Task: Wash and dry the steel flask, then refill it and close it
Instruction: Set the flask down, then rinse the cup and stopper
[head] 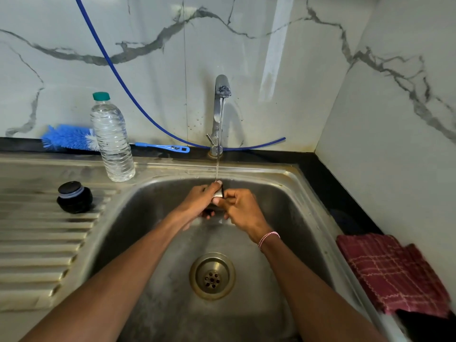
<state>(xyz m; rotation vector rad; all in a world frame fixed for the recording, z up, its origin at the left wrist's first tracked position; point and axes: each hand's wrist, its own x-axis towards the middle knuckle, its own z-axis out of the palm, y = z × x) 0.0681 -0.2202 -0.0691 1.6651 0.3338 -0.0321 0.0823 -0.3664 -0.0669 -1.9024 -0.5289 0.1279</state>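
Holding the steel flask, left grip wraps it; right grip pinches.

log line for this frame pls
phase: rinse | flask: under running tap | left hand: holds flask | right hand: holds flask | cap: off, on drainboard

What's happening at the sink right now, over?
Left hand and right hand hold steel flask under running tap. Cap off, on drainboard. Nothing blocking.
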